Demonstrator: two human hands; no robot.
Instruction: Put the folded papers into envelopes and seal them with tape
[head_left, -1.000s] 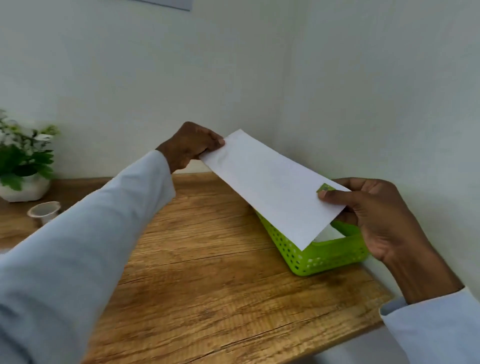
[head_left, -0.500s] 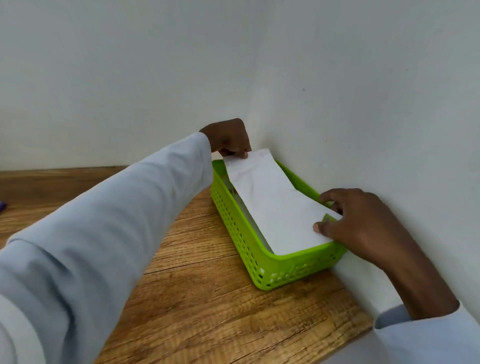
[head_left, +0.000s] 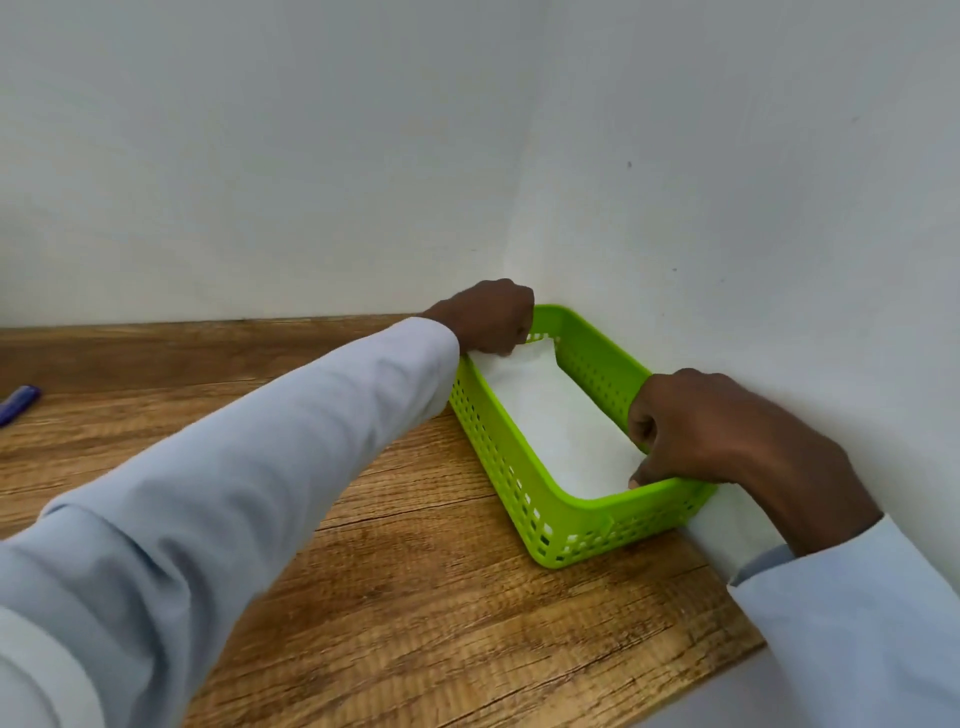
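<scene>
A white envelope (head_left: 556, 421) is shown lying flat inside a green basket (head_left: 571, 535), which stands on a wooden table (head_left: 415, 597) in the corner formed by two white walls (head_left: 727, 208). The far end of the envelope is pinched by the curled fingers of the left hand (head_left: 488, 317), positioned at the basket's far rim. The near end is met by the right hand (head_left: 691, 426), whose fingers are curled down inside the basket just behind its near rim; the thumb tip is seen against the envelope's near corner, but whether the paper is actually pinched there cannot be told. Between the two grips the envelope is seen spanning nearly the whole basket floor, its far edge slightly raised under the left fingers. Both forearms are covered by pale blue sleeves (head_left: 234, 493). Well to the left of the left hand, at the frame edge, a blue pen-like object (head_left: 18, 402) is seen on the table.
</scene>
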